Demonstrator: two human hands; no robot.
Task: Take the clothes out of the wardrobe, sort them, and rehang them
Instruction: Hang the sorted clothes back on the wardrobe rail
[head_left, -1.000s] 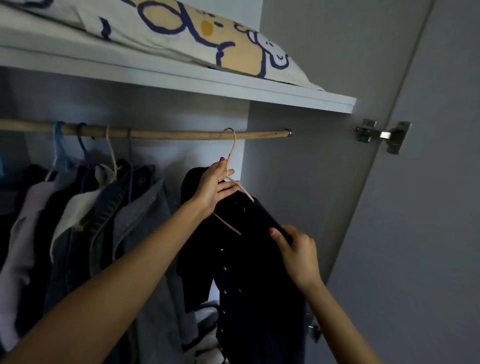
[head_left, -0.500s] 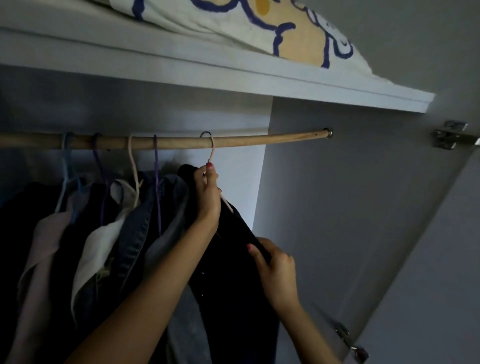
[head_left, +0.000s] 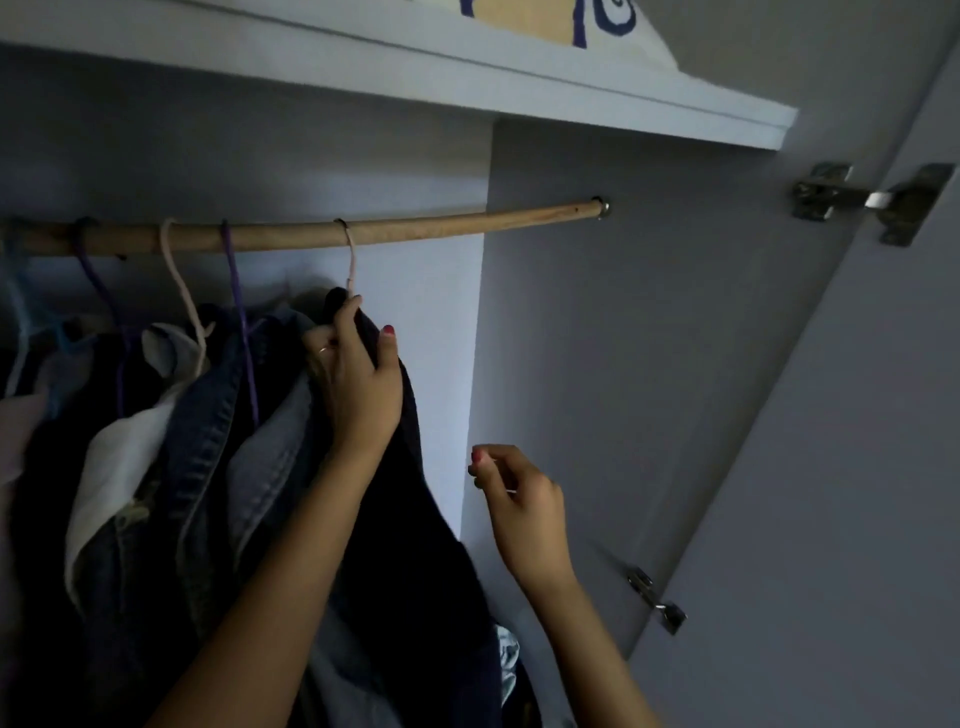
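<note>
1. Inside an open wardrobe, looking up at a wooden rail under a white shelf; on the shelf, a patterned pillow in cream, yellow and blue, only partly in frame.
2. Hooked over the rail, rightmost of the row, a pale pink hanger carrying a dark garment; hanging straight down beside the wardrobe's right inner wall.
3. Left hand raised to the top of the dark garment, just below the hanger's hook; fingers curled round the fabric at the shoulder, thumb on the near side, red-painted nail showing; a ring on one finger.
4. Right hand lower and to the right, apart from the garment; fingers loosely curled, thumb and forefinger tips close together, holding nothing visible.
5. Left of the dark garment, touching it, a light denim piece and a darker denim jacket on a purple hanger; further left a white garment on a cream hanger; beyond that, darker clothes on purple and blue hangers, too dim to tell apart.
6. On the right, the open door with one metal hinge near the top and another lower down.
</note>
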